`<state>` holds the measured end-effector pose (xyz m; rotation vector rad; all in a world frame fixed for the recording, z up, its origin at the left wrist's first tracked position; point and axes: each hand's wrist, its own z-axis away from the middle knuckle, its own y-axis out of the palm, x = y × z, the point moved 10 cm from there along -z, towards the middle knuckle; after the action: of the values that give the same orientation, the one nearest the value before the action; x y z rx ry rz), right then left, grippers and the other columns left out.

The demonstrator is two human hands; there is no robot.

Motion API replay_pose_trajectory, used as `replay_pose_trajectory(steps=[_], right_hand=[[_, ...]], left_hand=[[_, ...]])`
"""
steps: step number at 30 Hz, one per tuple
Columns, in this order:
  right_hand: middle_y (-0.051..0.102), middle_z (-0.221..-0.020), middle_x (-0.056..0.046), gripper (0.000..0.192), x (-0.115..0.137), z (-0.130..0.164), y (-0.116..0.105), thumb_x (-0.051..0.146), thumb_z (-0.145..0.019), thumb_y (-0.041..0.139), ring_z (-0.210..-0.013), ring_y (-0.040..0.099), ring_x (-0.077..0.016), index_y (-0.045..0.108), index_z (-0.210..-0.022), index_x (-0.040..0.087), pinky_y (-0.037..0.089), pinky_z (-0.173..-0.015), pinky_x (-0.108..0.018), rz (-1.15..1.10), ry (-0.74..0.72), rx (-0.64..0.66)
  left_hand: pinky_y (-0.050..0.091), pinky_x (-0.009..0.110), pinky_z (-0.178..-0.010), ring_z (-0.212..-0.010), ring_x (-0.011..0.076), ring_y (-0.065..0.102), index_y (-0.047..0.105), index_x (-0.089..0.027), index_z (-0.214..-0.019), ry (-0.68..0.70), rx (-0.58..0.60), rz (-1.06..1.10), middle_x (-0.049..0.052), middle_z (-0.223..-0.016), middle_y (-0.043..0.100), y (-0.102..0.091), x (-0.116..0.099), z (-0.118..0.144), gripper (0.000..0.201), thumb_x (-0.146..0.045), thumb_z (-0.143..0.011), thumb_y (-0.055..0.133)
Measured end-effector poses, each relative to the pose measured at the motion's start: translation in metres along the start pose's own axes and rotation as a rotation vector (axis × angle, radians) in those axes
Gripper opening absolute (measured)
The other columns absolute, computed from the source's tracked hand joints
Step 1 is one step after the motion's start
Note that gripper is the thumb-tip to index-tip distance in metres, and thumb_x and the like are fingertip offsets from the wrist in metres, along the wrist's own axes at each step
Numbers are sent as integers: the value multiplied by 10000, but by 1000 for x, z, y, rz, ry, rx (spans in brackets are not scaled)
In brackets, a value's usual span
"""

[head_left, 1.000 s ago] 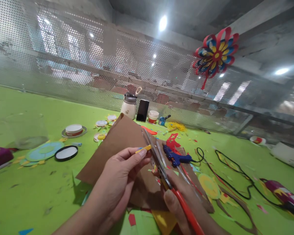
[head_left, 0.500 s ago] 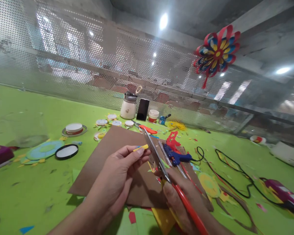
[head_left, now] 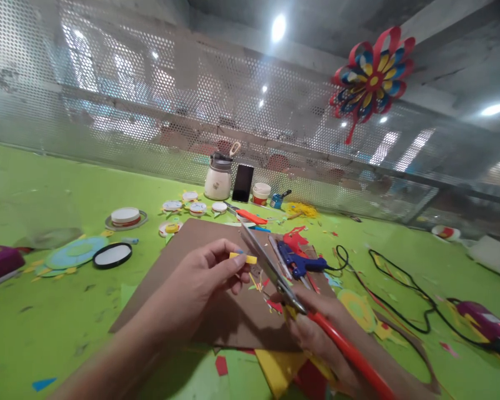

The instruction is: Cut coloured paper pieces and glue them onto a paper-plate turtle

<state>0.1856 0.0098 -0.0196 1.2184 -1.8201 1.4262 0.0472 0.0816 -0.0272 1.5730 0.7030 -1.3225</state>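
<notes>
My left hand (head_left: 200,283) pinches a small yellow paper strip (head_left: 242,258) between thumb and fingers, just left of the scissor blades. My right hand (head_left: 325,339) grips red-handled scissors (head_left: 291,300); their open blades point up and to the left, beside the strip. Both hands hover over a brown cardboard sheet (head_left: 191,244) that lies on the green table (head_left: 45,333). Small coloured paper scraps lie on the cardboard under the blades.
A blue glue gun (head_left: 300,264) with a black cord (head_left: 400,289) lies right of the blades. Behind stand a white jar (head_left: 218,179), a black phone (head_left: 243,183) and small pots (head_left: 260,195). Paper discs (head_left: 75,253), a black-rimmed lid (head_left: 113,255) and a tape roll (head_left: 125,216) lie left. A paper pinwheel (head_left: 370,80) hangs on the mesh wall.
The cardboard sheet, tilted up a second ago, now lies flat on the table. Both hands have lowered a little, and the scissor blades lean further left, away from the strip.
</notes>
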Motion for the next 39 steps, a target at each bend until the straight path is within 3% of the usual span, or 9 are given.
replay_pose_trajectory(steps=[3, 7, 9, 13, 24, 35, 39], right_hand=[[538, -674, 8, 327, -3, -2, -11, 453, -813, 603, -555, 483, -125, 612, -1046, 224, 389, -495, -249, -29, 89, -40], [597, -853, -15, 332, 0, -6, -13, 336, -814, 622, -715, 587, -147, 522, -1112, 227, 501, -653, -287, -294, 117, -80], [589, -856, -17, 317, -2, -7, -4, 293, -814, 618, -726, 589, -143, 516, -1104, 213, 512, -681, -296, -357, 142, -38], [575, -821, -8, 267, -6, -8, -1, 252, -812, 618, -676, 568, -119, 545, -1062, 196, 498, -610, -247, -261, 143, -42], [584, -839, -13, 299, -1, -7, -3, 255, -797, 652, -715, 579, -130, 560, -1073, 185, 497, -627, -247, -230, 98, -31], [561, -793, 26, 305, -3, -6, -9, 246, -821, 646, -647, 554, -86, 528, -1101, 212, 490, -606, -209, -330, 36, -178], [558, -794, 24, 309, -3, -7, -7, 247, -825, 638, -666, 568, -98, 518, -1107, 211, 507, -630, -229, -330, 1, -207]], left_hand=[[382, 183, -523, -556, 95, 525, 608, -179, -739, -130, 90, 27, -3, -616, 596, 10, 19, 2, 173, -301, -714, 729], [251, 157, -411, -438, 68, 425, 611, -177, -724, -314, 201, -48, -14, -552, 570, 28, 44, 11, 223, -362, -701, 734], [258, 154, -415, -448, 70, 429, 618, -172, -700, -325, 260, -55, -10, -541, 570, 39, 46, 13, 214, -348, -698, 738], [323, 154, -449, -494, 80, 460, 653, -166, -696, -293, 329, -89, 12, -571, 596, 52, 44, 14, 173, -323, -716, 721], [325, 159, -436, -486, 83, 473, 655, -162, -679, -287, 273, -88, 23, -574, 606, 46, 45, 10, 150, -291, -707, 728], [437, 209, -553, -541, 89, 510, 634, -164, -728, -319, 180, 81, 16, -648, 625, 43, 63, 6, 154, -294, -737, 717], [412, 193, -502, -513, 78, 492, 616, -160, -702, -340, 148, 137, 5, -623, 606, 44, 65, 7, 165, -281, -737, 722]])
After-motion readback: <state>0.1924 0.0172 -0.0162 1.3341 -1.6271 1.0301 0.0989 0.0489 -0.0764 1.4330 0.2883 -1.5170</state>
